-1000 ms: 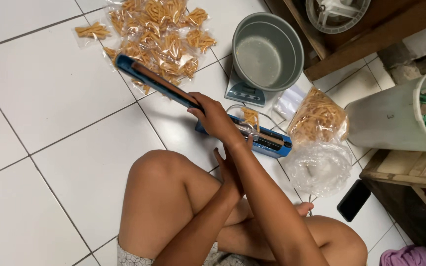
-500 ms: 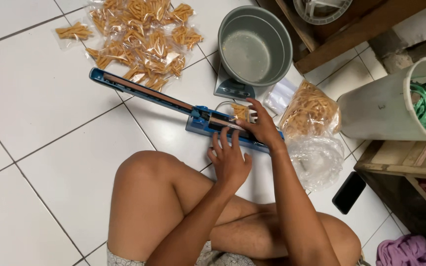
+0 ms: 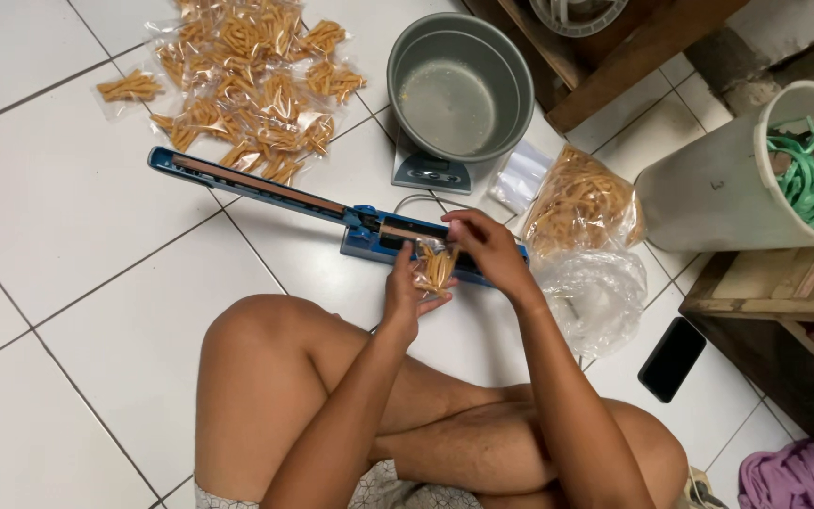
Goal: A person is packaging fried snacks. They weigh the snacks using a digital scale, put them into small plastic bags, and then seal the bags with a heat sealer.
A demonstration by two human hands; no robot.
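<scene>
A small clear bag of orange snack sticks (image 3: 436, 267) lies across the base of a blue heat sealer (image 3: 366, 231), whose long arm (image 3: 247, 182) is raised and points up-left. My left hand (image 3: 405, 290) grips the bag from below. My right hand (image 3: 484, 249) pinches its top edge over the sealing bar. Both hands rest just above my crossed bare legs.
A pile of several sealed snack bags (image 3: 247, 90) lies at the upper left. A grey pot sits on a small scale (image 3: 460, 90). A big open bag of snacks (image 3: 581, 203), crumpled plastic (image 3: 595, 297), a black phone (image 3: 673, 358), a white bucket (image 3: 727, 193) and wooden furniture (image 3: 774, 302) stand to the right.
My right hand has let go of the sealer arm, which now stands raised. Both hands have come together on a small snack bag at the sealer's base.
</scene>
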